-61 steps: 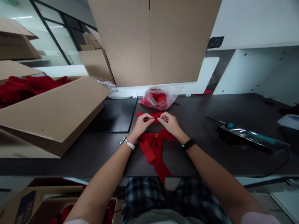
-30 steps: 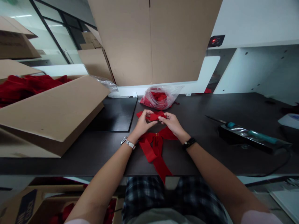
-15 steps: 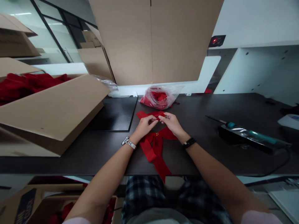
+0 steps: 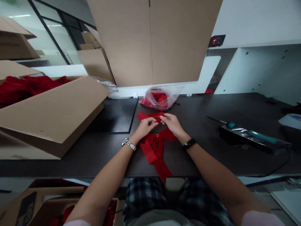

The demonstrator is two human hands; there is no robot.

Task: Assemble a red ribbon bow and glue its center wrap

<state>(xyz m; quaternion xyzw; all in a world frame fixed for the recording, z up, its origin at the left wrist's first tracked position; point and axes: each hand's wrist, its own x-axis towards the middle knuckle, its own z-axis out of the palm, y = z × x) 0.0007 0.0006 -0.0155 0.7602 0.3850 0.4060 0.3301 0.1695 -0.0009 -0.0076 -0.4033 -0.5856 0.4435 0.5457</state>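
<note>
**bowfan22:** Fingertips of both hands are pinched on the same small red ribbon strip [image 4: 150,116], left hand [image 4: 145,126] on one side, right hand [image 4: 172,123] on the other, held just above the dark table [image 4: 207,147]. A finished-looking red bow [image 4: 155,147] lies right below the wrists, tails hanging over the near edge.

**tapeandglue:** Looks like soft, light fabric (velvety, maybe?), so I'd guess it flops and creases easily. Gripping near the ends like that seems the right spot to keep it taut.

**bowfan22:** Agreed. Clear bag of red pieces [image 4: 161,98] sits just behind, and a teal-handled soldering iron [image 4: 249,135] rests well off to the right.
</note>
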